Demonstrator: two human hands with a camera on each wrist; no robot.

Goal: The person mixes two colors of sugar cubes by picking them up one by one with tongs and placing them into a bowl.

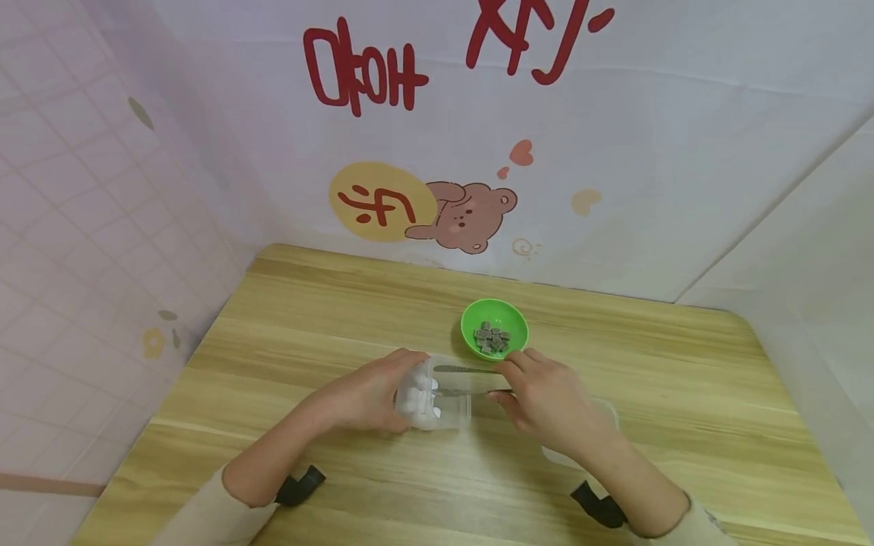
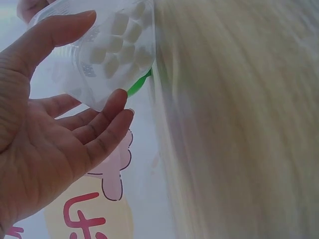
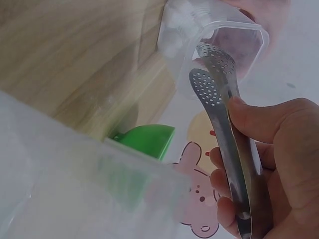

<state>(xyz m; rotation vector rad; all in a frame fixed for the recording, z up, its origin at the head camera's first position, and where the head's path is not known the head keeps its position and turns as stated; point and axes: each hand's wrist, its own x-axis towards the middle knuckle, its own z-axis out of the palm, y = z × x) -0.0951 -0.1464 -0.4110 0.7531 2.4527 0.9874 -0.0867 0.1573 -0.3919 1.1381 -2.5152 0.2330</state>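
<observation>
Head view, clear tub (image 1: 456, 417) tipped sideways, gripped in left hand (image 1: 372, 390), white pieces (image 1: 415, 402) inside; tongs (image 1: 473, 370) held slightly parted in right hand (image 1: 546, 390), reaching tub mouth; green bowl (image 1: 501, 312) of grey cubes (image 1: 493, 338) near tub

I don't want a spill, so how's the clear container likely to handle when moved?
The clear container looks like thin plastic, so it's probably light and may flex when squeezed. Its smooth walls could be a bit slippery. Since its mouth is open, the white pieces inside might slide out if tipped downward.
</observation>
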